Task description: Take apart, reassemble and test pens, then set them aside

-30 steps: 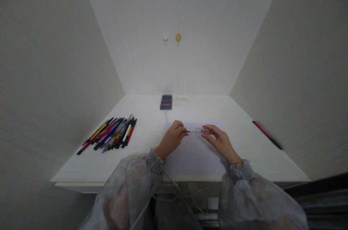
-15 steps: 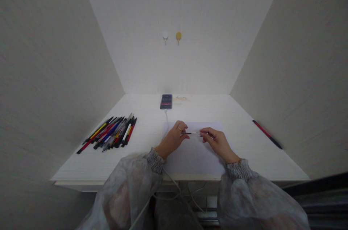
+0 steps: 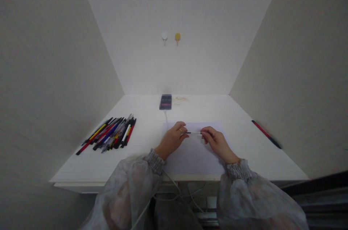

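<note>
Between my two hands, level above a sheet of white paper (image 3: 194, 157), runs a thin pen refill (image 3: 193, 133), dark toward the left and pale toward the right. My left hand (image 3: 173, 138) pinches its dark end with thumb and fingers; a ring circles one finger. The pale end sits in the closed fingertips of my right hand (image 3: 216, 142). My fingers hide both tips of the refill.
A heap of several pens (image 3: 111, 134) in black, red, yellow and blue lies on the left of the white table (image 3: 146, 114). One red-and-black pen (image 3: 266, 134) lies by the right wall. A phone (image 3: 165, 102) with a cable is at the back. Two hooks (image 3: 177, 37) are on the wall.
Both hands stay in nearly the same place, still pinching the refill, with a little more of its length showing between them. The view has shifted slightly.
</note>
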Motion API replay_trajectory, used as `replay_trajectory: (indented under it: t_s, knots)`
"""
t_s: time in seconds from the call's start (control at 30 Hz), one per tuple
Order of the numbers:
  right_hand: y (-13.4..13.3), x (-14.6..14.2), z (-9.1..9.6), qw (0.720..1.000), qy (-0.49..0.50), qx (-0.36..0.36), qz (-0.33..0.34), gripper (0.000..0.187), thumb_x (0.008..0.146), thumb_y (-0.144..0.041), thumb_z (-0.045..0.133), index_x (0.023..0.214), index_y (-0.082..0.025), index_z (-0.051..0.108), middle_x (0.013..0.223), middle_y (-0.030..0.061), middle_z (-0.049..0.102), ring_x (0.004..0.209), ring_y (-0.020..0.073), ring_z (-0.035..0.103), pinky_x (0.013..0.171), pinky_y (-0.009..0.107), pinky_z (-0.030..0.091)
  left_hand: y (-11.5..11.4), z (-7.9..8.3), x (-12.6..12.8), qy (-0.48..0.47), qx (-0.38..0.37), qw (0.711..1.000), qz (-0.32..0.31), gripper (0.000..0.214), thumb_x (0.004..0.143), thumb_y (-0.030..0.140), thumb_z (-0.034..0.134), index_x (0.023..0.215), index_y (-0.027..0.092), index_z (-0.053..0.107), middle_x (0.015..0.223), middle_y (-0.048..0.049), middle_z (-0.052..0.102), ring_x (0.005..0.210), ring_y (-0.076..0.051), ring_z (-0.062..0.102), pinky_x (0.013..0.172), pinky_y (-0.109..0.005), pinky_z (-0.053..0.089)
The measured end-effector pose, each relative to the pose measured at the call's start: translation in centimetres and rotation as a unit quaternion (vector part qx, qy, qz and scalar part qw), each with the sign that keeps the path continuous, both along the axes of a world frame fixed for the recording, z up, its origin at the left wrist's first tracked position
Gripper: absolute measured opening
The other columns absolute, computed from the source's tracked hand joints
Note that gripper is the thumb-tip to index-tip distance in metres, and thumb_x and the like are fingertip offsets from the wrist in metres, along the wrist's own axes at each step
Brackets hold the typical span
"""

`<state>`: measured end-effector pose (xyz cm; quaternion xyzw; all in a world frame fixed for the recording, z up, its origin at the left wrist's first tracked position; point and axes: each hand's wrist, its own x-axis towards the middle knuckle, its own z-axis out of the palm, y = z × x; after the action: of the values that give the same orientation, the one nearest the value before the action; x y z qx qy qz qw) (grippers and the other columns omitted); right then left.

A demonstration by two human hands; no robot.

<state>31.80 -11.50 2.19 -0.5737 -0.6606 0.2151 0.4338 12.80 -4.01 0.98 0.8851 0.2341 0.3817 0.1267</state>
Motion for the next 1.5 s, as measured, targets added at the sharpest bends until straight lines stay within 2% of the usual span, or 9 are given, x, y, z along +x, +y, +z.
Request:
replay_trajectory:
  t_s: [0.23,0.43,0.63,0.87,1.0,1.1,1.23,1.33,1.5]
  knots:
    - [0.2,0.2,-0.6,1.0,0.012,0.007,-0.006,0.022,0.083,-0.035,0.039,0.086,-0.018,0.053,0.064,-0.0002,0.055,0.052,0.0109,0.052,0.052,0.023,0.042,0.0,0.4,-0.2,0.068,0.026,0.994,0.081,0.021,0.079,0.035,0.048,0.088,0.02,0.059,0.087,-0.0032,0.056,0.074,-0.013,0.053,0.069,-0.029,0.043]
    - [0.1,0.1,-0.4,1.0,0.013,0.006,-0.005,0.022,0.082,-0.035,0.04,0.084,-0.018,0.054,0.064,-0.0001,0.056,0.052,0.011,0.052,0.052,0.023,0.042,0.0,0.2,0.1,0.035,-0.021,0.999,0.027,0.016,0.079,0.024,0.05,0.092,0.017,0.053,0.087,-0.0045,0.049,0.08,-0.014,0.05,0.072,-0.028,0.045]
    - [0.2,0.8,-0.5,0.999,0.039,0.009,-0.027,0.022,0.08,-0.036,0.044,0.083,-0.018,0.056,0.064,0.0004,0.058,0.054,0.0119,0.054,0.055,0.024,0.043,0.1,0.0,0.0,-0.032,-0.045,0.998,-0.013,0.024,0.076,0.007,0.046,0.098,0.015,0.048,0.105,-0.0102,0.041,0.093,-0.015,0.048,0.081,-0.032,0.043]
    - [0.3,1.1,-0.6,0.997,0.064,-0.006,-0.039,0.022,0.078,-0.038,0.046,0.081,-0.018,0.056,0.063,0.0009,0.059,0.054,0.0125,0.055,0.055,0.025,0.044,0.4,0.2,-0.3,0.009,-0.047,0.999,0.018,0.016,0.078,0.021,0.05,0.091,0.018,0.059,0.095,-0.0067,0.054,0.083,-0.015,0.053,0.076,-0.031,0.043]
    - [0.3,1.0,-0.6,0.996,0.076,-0.005,-0.036,0.023,0.078,-0.038,0.046,0.083,-0.018,0.056,0.065,0.0015,0.06,0.055,0.0126,0.055,0.055,0.025,0.044,0.7,0.0,-0.6,-0.018,-0.121,0.992,0.022,0.023,0.077,0.028,0.052,0.098,0.023,0.059,0.081,-0.0029,0.059,0.074,-0.014,0.055,0.071,-0.029,0.044]
    - [0.4,1.2,-0.7,0.996,0.081,0.01,-0.039,0.022,0.078,-0.037,0.047,0.083,-0.017,0.056,0.064,0.0013,0.059,0.055,0.0125,0.055,0.056,0.025,0.044,0.8,0.1,-0.5,-0.113,-0.253,0.96,-0.021,0.031,0.074,0.028,0.055,0.105,0.021,0.053,0.081,-0.002,0.059,0.063,-0.011,0.055,0.063,-0.026,0.046]
    - [0.4,1.3,-0.8,0.993,0.11,0.028,-0.046,0.021,0.078,-0.036,0.048,0.082,-0.017,0.056,0.062,0.001,0.059,0.054,0.0123,0.055,0.056,0.025,0.044,0.7,0.7,-0.2,-0.271,-0.422,0.859,-0.104,0.029,0.073,0.028,0.056,0.099,0.017,0.046,0.087,-0.0032,0.059,0.07,-0.012,0.06,0.069,-0.029,0.049]
    - [0.3,1.1,-0.7,0.99,0.126,0.043,-0.048,0.02,0.078,-0.035,0.049,0.083,-0.017,0.056,0.063,0.0013,0.06,0.055,0.0123,0.055,0.057,0.026,0.044,0.4,1.3,-0.2,-0.322,-0.472,0.811,-0.126,0.022,0.072,0.025,0.058,0.088,0.015,0.047,0.077,-0.0015,0.061,0.077,-0.014,0.061,0.077,-0.032,0.047]
    - [0.1,0.9,-0.4,0.989,0.132,0.059,-0.044,0.02,0.077,-0.035,0.05,0.084,-0.017,0.057,0.066,0.0021,0.062,0.058,0.0127,0.056,0.059,0.026,0.046,0.1,1.9,-0.4,-0.345,-0.497,0.789,-0.113,0.019,0.07,0.025,0.061,0.082,0.013,0.053,0.072,-0.0017,0.062,0.073,-0.014,0.062,0.075,-0.03,0.047]
